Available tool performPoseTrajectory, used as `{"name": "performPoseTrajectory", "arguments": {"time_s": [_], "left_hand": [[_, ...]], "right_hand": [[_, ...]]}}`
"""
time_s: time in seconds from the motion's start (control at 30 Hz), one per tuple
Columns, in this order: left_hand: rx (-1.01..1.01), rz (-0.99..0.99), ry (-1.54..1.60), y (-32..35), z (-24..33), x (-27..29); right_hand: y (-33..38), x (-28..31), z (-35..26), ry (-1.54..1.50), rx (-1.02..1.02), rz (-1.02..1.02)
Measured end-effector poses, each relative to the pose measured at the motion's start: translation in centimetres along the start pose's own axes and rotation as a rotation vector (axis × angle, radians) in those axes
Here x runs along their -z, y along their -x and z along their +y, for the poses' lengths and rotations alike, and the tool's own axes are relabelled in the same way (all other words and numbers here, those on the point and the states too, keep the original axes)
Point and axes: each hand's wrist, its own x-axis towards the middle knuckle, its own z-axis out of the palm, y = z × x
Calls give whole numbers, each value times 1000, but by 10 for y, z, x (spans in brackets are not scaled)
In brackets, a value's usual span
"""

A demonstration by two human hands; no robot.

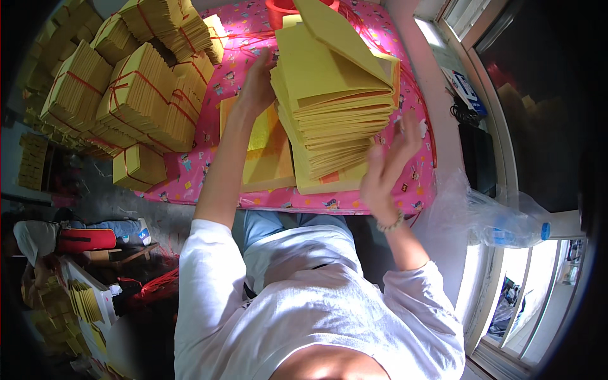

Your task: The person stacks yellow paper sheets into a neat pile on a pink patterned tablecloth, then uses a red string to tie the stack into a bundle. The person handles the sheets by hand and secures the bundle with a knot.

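Observation:
A tall stack of folded yellow paper (342,120) stands in front of me on a pink patterned table cover, its folds fanned toward me. Its top piece (345,44) tilts up at an angle. My left hand (256,85) is upright along the stack's left side, fingers stretched, seemingly touching its edge. On the right, my right hand (394,161) is open with fingers spread, just off the stack's lower right corner. More yellow paper with orange and gold patches (263,149) lies flat under and left of the stack.
Several yellow paper bundles tied with red string (136,88) are piled at the left. A red basin (283,9) and loose red string (364,28) are at the back. At right are a window ledge and a clear plastic bottle (513,228). Another person (38,237) sits at lower left.

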Motion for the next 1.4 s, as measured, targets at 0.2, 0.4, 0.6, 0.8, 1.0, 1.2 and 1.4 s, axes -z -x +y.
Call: {"name": "performPoseTrajectory", "arguments": {"time_s": [0.2, 0.4, 0.6, 0.8, 1.0, 1.2, 1.4], "left_hand": [[113, -51, 118, -9, 13, 0], [156, -151, 136, -21, 11, 12], [108, -250, 63, -17, 5, 21], [100, -262, 83, -15, 3, 25], [111, -218, 89, -9, 5, 20], [116, -107, -25, -3, 5, 8], [99, -200, -98, 0, 7, 1]], "right_hand": [[41, 7, -23, -74, 149, -260], [17, -2, -23, -21, 145, -427], [13, -3, -25, 49, 177, -478], [9, -4, -29, 64, 178, -503], [8, -4, -31, 70, 158, -512], [11, 6, -25, -53, 92, -471], [-14, 13, 27, -250, -358, 79]]}}
